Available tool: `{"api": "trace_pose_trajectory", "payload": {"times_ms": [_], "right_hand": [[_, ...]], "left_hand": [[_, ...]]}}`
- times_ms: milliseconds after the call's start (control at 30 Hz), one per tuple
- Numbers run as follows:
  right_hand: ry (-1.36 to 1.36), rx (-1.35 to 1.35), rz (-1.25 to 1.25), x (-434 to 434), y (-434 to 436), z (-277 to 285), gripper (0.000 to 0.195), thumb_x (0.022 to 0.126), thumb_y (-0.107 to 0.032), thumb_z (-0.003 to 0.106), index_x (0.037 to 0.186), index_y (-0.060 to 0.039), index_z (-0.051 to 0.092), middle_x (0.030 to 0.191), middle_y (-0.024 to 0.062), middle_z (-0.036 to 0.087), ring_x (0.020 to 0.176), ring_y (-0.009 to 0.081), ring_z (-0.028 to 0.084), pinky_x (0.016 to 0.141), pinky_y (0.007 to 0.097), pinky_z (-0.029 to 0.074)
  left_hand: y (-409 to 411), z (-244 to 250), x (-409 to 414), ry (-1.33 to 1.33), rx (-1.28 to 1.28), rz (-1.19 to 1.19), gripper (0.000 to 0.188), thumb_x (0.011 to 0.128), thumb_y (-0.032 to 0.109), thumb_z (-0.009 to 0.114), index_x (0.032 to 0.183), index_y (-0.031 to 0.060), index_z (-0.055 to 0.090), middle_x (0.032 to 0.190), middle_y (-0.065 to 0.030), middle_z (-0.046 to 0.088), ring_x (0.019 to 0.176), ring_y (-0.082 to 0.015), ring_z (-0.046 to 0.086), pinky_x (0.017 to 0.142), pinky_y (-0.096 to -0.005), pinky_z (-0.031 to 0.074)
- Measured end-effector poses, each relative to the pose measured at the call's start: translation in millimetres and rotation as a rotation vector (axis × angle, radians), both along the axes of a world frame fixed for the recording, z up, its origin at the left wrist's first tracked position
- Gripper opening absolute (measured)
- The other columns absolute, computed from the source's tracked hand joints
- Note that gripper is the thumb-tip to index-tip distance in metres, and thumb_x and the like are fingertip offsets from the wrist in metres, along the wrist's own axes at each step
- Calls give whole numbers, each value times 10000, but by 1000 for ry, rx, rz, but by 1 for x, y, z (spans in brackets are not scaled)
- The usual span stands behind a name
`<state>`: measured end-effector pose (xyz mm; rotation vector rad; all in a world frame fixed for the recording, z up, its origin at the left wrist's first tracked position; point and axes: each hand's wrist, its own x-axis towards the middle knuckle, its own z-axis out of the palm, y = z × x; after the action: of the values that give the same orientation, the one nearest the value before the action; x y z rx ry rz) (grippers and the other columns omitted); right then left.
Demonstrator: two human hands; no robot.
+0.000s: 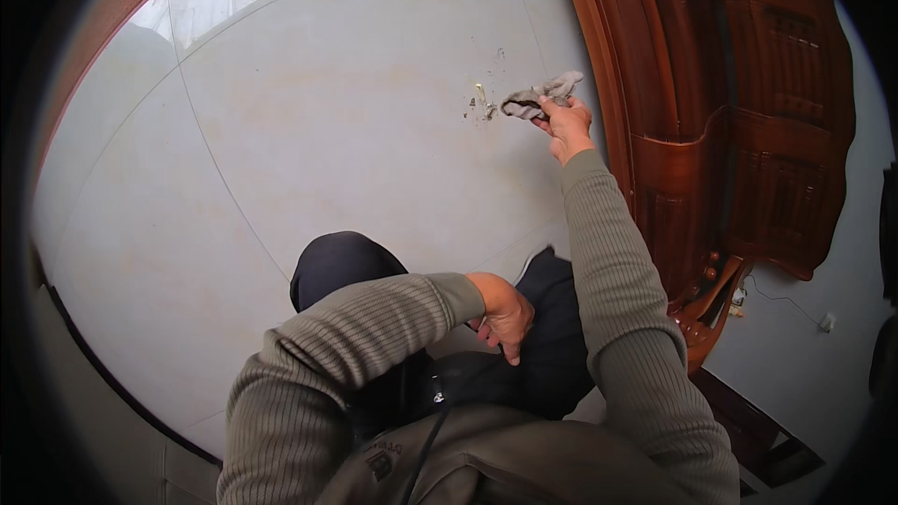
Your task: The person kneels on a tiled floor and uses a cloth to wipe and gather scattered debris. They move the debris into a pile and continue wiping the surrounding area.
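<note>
Stretched out over the tiled floor (337, 140), my right hand (570, 123) grips a crumpled, stained grey cloth (523, 105). Just left of the cloth lies a small patch of debris (488, 111), with dark crumbs and a yellowish strip in it. Whether the cloth touches the floor I cannot tell. My left hand (504, 319) rests against my dark-trousered right leg (551, 315), its fingers loosely curled and partly hidden beneath the hand; nothing shows in them.
A carved reddish-brown wooden bench (673, 84) stands close on the right, its base edge beside my right arm. Behind it, a white cord with a plug (826, 322) runs along the wall. A reddish border (105, 35) bounds the floor at upper left.
</note>
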<state>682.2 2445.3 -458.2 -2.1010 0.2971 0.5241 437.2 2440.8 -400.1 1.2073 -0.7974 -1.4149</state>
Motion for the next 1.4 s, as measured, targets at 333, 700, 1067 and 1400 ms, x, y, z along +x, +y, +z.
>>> {"api": "trace_pose_trajectory", "payload": {"times_ms": [333,700,1067,1400], "right_hand": [[129,-656,128,-75,-39,-113,638,831,-47,820,1355,19,462,1389,249,587,1310,390,569,1079,442,498],[218,-700,-405,-1,-20,-217,428,968,-80,593,1351,-20,411,1325,254,623,1185,348,668,1037,437,545],[67,-352,164,6,97,-170,435,928,-58,701,1272,43,453,1357,288,582,1267,412,593,1052,437,497],[161,205,506,169,264,-31,271,922,25,714,1144,96,576,1108,232,688,856,328,742,710,451,688]], "left_hand": [[66,-36,1,204,158,482,341,897,374,754,1041,66,782,907,-82,730,834,-212,669,759,-346,542],[94,-32,19,101,231,958,387,829,192,690,1183,39,716,929,-106,767,895,-274,715,823,-372,551],[91,-40,20,238,292,1093,392,826,91,596,1199,33,706,885,-100,749,854,-266,698,798,-370,545],[86,-29,43,56,331,1059,346,855,108,581,1169,35,708,955,-115,761,899,-294,707,823,-380,552]]}}
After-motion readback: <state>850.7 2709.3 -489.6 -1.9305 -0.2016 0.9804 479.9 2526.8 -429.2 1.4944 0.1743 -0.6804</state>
